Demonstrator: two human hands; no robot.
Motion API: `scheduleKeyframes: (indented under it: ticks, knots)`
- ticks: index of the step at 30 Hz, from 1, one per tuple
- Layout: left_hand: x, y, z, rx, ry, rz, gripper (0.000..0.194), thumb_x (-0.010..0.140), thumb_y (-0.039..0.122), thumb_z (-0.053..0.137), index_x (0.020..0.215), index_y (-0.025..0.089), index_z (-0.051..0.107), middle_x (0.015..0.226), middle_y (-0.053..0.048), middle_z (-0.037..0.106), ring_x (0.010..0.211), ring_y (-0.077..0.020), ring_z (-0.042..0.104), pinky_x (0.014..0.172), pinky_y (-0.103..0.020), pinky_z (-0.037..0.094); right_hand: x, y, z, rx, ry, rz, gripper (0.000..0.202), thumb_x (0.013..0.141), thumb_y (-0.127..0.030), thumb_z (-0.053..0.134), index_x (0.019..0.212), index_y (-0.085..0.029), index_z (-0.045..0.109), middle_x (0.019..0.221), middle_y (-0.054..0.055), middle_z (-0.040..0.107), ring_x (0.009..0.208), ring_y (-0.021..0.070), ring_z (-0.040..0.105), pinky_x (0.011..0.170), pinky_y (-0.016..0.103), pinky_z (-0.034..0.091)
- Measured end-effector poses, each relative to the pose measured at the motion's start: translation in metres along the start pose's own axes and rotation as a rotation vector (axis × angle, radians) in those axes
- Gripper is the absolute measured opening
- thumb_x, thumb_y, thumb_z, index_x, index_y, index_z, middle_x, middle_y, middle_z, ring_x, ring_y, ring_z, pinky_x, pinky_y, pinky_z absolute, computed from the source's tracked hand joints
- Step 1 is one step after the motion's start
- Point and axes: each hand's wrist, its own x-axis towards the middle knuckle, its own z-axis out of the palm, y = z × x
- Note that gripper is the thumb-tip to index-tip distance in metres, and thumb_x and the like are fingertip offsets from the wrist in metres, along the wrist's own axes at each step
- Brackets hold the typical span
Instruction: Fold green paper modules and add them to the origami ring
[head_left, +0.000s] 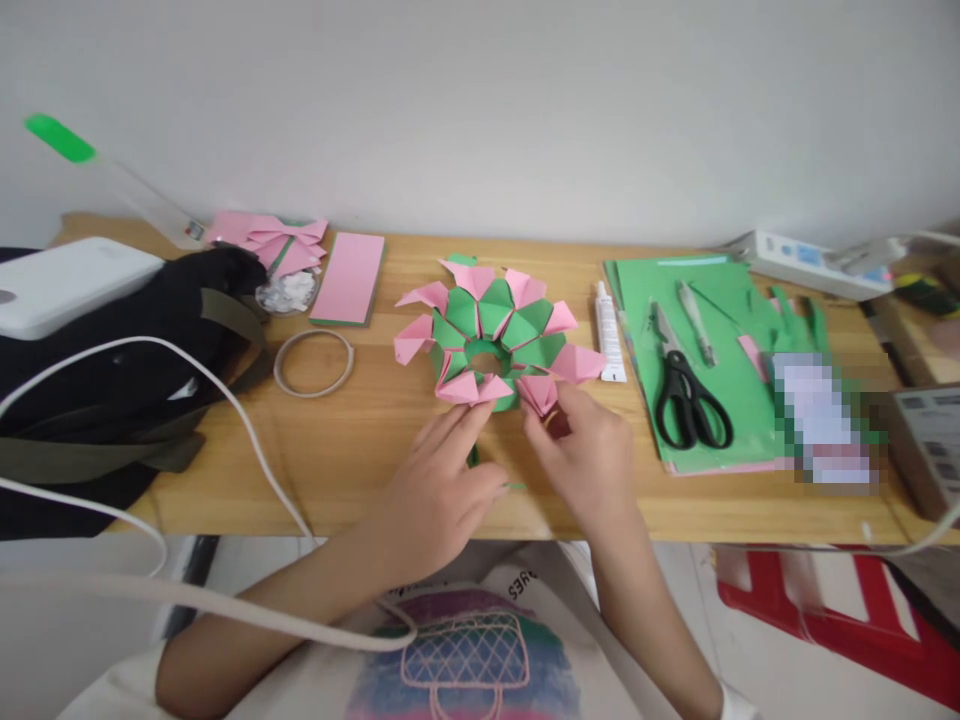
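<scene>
Pale wall (pixel 480 120) behind, wooden table (pixel 300 440) below, and we have both hands at a pink-and-green paper ring!
The ring (pixel 496 308) sits mid-table, straight in front of us, presumably so both hands reach it evenly. Our right hand (pixel 589 450) pinches a pink fold at the near right between thumb and fingers, seemingly to control that one piece; our left hand (pixel 442 490) lies open, fingertips against the near edge, thumb apart, likely steadying the ring. Just right, the white tube (pixel 610 335) lies within easy reach; beyond it, black-handled scissors (pixel 681 395) rest on green sheets (pixel 739 400). Over left, the pink paper stack (pixel 349 280) lies flat, apparently kept out of the way.
</scene>
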Motion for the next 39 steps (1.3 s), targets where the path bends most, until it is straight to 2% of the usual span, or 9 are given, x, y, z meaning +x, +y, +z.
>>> scheduleKeyframes:
  ticks: [4,10,18,24,29,33,36,39]
  knots:
    - [0.004,-0.003,-0.002,-0.071,-0.011,-0.046,0.020,0.095,0.016,0.047,0.085,0.015,0.063,0.152,-0.018,0.033,0.139,-0.0336,0.036,0.108,-0.053,0.039,-0.002,0.003,0.007,0.033,0.053,-0.071,0.021,0.091,-0.024,0.052,0.075,-0.017,0.065,0.068,0.001,0.065,0.052,0.0110,0.052,0.053,0.022,0.034]
    - [0.010,-0.006,-0.001,-0.029,-0.025,-0.069,0.022,0.096,0.019,0.046,0.086,0.015,0.065,0.147,-0.020,0.040,0.136,-0.0357,0.040,0.104,-0.056,0.042,0.004,0.006,0.017,-0.106,0.117,-0.144,0.028,0.095,-0.022,0.047,0.075,-0.015,0.066,0.069,0.003,0.065,0.054,0.0123,0.053,0.051,0.024,0.031]
    - [0.002,0.007,-0.024,-0.084,-0.052,-0.086,0.023,0.096,0.016,0.044,0.084,0.017,0.064,0.134,-0.016,0.055,0.132,-0.0298,0.046,0.105,-0.051,0.044,-0.005,-0.016,-0.018,-0.283,0.024,-0.208,0.031,0.091,-0.022,0.050,0.061,-0.018,0.056,0.057,0.000,0.060,0.043,0.0107,0.047,0.046,0.025,0.025]
    - [0.004,0.006,-0.013,-0.085,-0.040,-0.104,0.029,0.097,0.020,0.041,0.080,0.016,0.065,0.126,-0.015,0.060,0.118,-0.0300,0.055,0.095,-0.050,0.050,-0.008,-0.014,-0.009,-0.320,-0.051,-0.122,0.027,0.088,-0.022,0.051,0.063,-0.018,0.061,0.057,0.001,0.064,0.040,0.0118,0.048,0.045,0.025,0.021]
    - [0.004,0.004,-0.005,-0.047,0.015,-0.087,0.026,0.097,0.017,0.043,0.081,0.014,0.064,0.130,-0.017,0.059,0.119,-0.0293,0.055,0.097,-0.048,0.049,-0.010,-0.006,-0.001,-0.189,-0.021,-0.066,0.030,0.088,-0.025,0.052,0.061,-0.017,0.060,0.051,0.001,0.063,0.039,0.0117,0.051,0.045,0.024,0.024]
    - [0.004,0.004,0.000,0.019,0.041,-0.073,0.025,0.095,0.012,0.043,0.080,0.014,0.064,0.131,-0.019,0.058,0.121,-0.0302,0.054,0.096,-0.048,0.049,-0.012,-0.002,0.001,0.074,-0.001,0.053,0.029,0.086,-0.028,0.056,0.060,-0.017,0.060,0.050,-0.001,0.061,0.042,0.0097,0.052,0.046,0.020,0.033]
    - [0.004,0.004,0.001,0.018,0.043,-0.072,0.024,0.095,0.012,0.043,0.082,0.014,0.064,0.133,-0.020,0.057,0.124,-0.0304,0.052,0.097,-0.048,0.048,-0.015,0.001,0.005,0.330,0.002,0.165,0.018,0.083,-0.028,0.062,0.069,-0.018,0.066,0.053,-0.003,0.060,0.044,0.0087,0.051,0.047,0.019,0.038]
    - [0.004,0.004,0.000,-0.008,0.050,-0.075,0.024,0.095,0.014,0.044,0.083,0.014,0.064,0.131,-0.019,0.059,0.123,-0.0289,0.053,0.099,-0.046,0.047,-0.018,0.004,0.009,0.507,0.011,0.217,0.011,0.081,-0.028,0.065,0.079,-0.018,0.070,0.057,-0.003,0.062,0.046,0.0089,0.051,0.046,0.020,0.040]
